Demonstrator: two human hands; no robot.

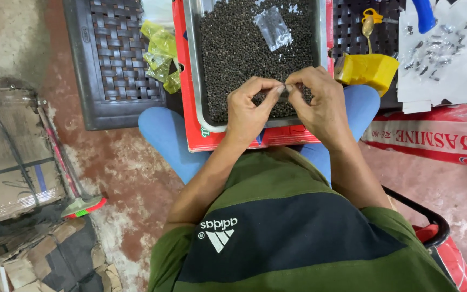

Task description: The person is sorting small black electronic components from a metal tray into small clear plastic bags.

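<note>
Head view, left hand (pixel 247 111) and right hand (pixel 320 103) pinching perhaps a small packet (pixel 283 90), over tray's near edge (pixel 212 121).

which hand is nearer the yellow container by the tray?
Right. The right hand sits just left of the yellow container, over the tray's near edge. The left hand is farther left, fingertips meeting the right's.

The tray (pixel 193 65) is dull grey metal, filled with matt, rough black peppercorns (pixel 233 48), and a small clear glossy plastic bag (pixel 273 27) lies on them. The floor (pixel 131 162) is rough, worn concrete with red paint, and the cardboard (pixel 6 173) beside it is matt brown.
</note>
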